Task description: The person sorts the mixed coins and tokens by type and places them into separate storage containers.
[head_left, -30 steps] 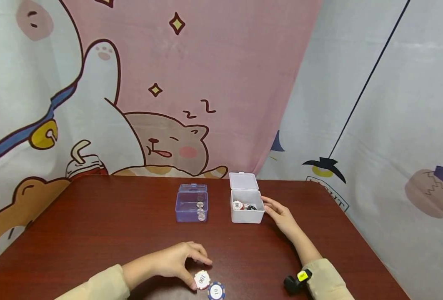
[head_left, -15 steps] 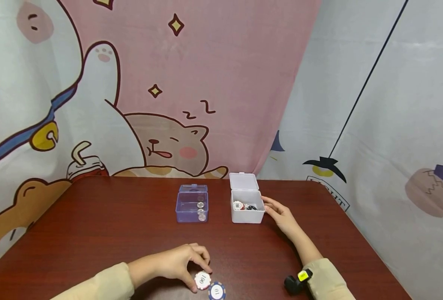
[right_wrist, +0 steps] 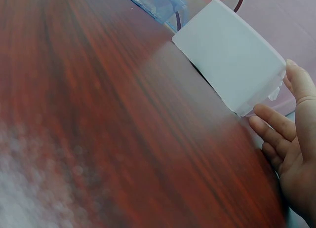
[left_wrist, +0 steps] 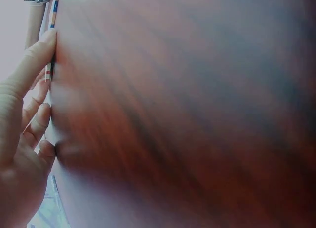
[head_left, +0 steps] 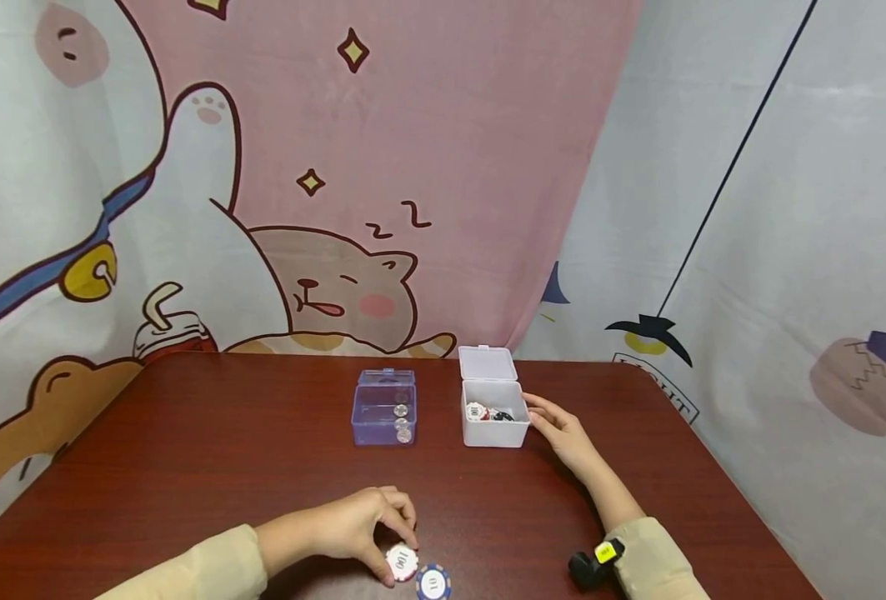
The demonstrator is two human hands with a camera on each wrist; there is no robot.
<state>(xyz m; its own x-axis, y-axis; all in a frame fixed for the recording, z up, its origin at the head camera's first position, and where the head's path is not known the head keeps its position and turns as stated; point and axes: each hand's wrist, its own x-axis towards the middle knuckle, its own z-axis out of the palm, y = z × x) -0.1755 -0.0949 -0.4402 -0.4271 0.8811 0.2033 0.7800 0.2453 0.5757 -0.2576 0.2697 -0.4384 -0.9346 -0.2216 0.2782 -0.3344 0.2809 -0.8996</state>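
At the table's near side my left hand (head_left: 360, 525) pinches a white poker chip (head_left: 402, 562) marked 100 between thumb and forefinger. The chip lies flat on the table. Just right of it is a blue poker chip (head_left: 433, 582) marked 10, its striped edge also visible in the left wrist view. My right hand (head_left: 565, 433) rests its fingers, fairly straight, against the right side of an open white box (head_left: 493, 432). Inside that box are several poker chips (head_left: 477, 411), partly hidden by its front wall. In the right wrist view the thumb touches the box's upper edge.
Left of the white box stands an open clear blue box (head_left: 373, 433) with several small pale round pieces (head_left: 403, 435) along its right side. The dark red wooden table (head_left: 187, 450) ends at a patterned curtain (head_left: 473, 167). A black device (head_left: 588, 571) is by the right wrist.
My left forefinger has come down and in, closing on the white chip. That chip has shifted slightly left, away from the blue one. The right hand has stayed at the white box.
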